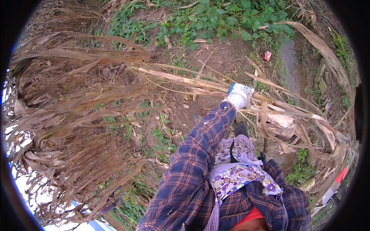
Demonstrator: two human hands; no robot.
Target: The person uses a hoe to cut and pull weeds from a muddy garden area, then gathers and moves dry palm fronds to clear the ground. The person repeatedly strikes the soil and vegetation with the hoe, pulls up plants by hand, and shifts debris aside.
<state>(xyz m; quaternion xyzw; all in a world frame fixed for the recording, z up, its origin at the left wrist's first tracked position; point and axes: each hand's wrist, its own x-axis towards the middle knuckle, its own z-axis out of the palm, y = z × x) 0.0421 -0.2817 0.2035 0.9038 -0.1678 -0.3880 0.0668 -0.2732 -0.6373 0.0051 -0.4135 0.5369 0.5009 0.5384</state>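
Note:
My left hand (241,95), in a white glove with blue trim, is closed around a bundle of dry corn stalks (181,79). The stalks lie across in front of me, their pale cut-looking ends to the left and their leaves to the right. Among the leaves on the right hangs a dry husked corn ear (280,120). My right hand (263,158) is mostly hidden beside my flowered apron (243,179); only a small dark part shows past the plaid sleeve. A thin brown stick-like piece (265,145) is just above it, and I cannot make out whether I hold it.
Standing dry corn plants (77,104) fill the left side. Green leafy plants (216,21) grow at the far side, beyond bare soil (219,57). A narrow wet ditch (290,63) runs at the right, near a small red-and-white wrapper (268,56). My dark shoe (241,129) is below the stalks.

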